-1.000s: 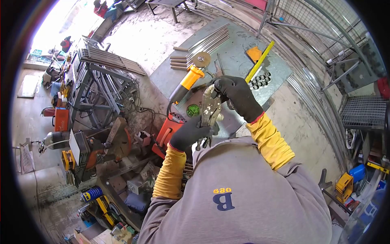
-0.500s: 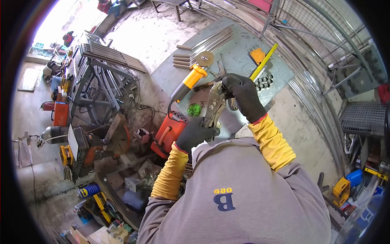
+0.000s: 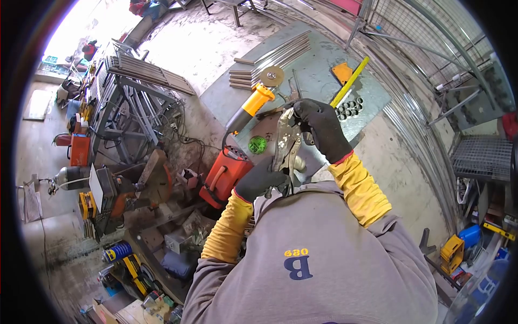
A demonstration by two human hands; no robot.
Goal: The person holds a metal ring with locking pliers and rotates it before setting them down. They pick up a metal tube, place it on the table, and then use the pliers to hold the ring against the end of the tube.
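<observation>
Locking pliers (image 3: 285, 141), worn and metallic, are held between my two gloved hands. My left hand (image 3: 259, 182), in a dark glove, is wrapped round their lower handle end. At the jaw end, my right hand (image 3: 322, 127) is closed, with its fingers against the jaws; whether a small piece is pinched there cannot be made out. An orange angle grinder (image 3: 251, 107) with a round disc lies just left of the pliers on the metal sheet (image 3: 324, 48). Beside it sits a green round object (image 3: 258, 144). Short black-rimmed pipe pieces (image 3: 350, 109) stand right of my right hand.
A yellow level (image 3: 349, 82), an orange tool (image 3: 342, 73) and metal strips (image 3: 286, 54) lie on the sheet. Left of my left hand stands a red-orange machine (image 3: 222, 178). A steel rack with bars (image 3: 132, 102) is farther left; long tubes (image 3: 418, 140) run along the right.
The pliers' handles have spread farther apart, and the tool has turned a little between my hands. My left hand has shifted slightly; the right stays near the jaws.
</observation>
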